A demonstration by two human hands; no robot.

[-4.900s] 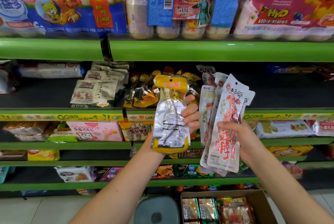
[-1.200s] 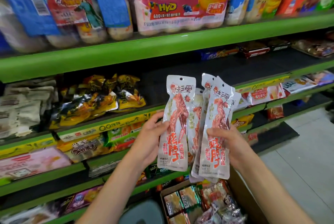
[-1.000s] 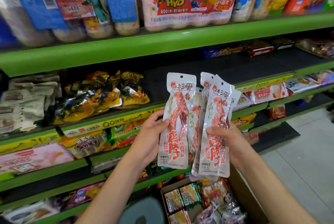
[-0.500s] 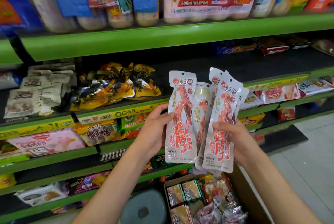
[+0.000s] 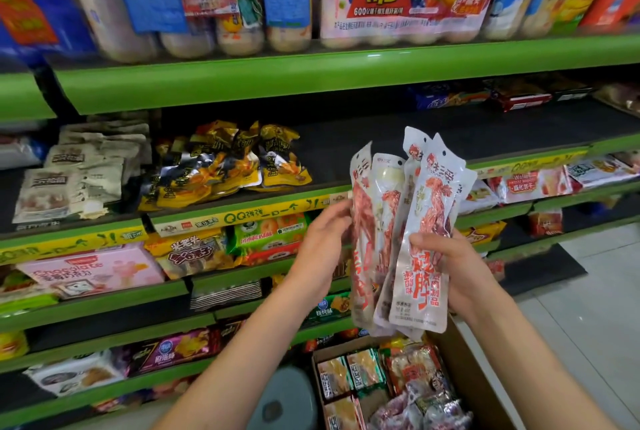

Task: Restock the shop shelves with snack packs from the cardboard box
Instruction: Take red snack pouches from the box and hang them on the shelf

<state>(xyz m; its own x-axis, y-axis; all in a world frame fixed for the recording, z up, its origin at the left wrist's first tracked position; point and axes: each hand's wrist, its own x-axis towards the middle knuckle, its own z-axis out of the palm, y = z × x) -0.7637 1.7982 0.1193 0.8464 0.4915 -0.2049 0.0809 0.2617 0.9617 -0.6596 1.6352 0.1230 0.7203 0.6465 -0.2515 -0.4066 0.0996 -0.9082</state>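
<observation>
Snack packs (image 5: pixel 420 242), long red-and-white pouches: fanned upright above the cardboard box (image 5: pixel 485 391); right hand (image 5: pixel 450 266) clamped around the bundle; left hand (image 5: pixel 323 249) pinching 1 outer pack, probably to place on the dark shelf (image 5: pixel 450 131).
</observation>
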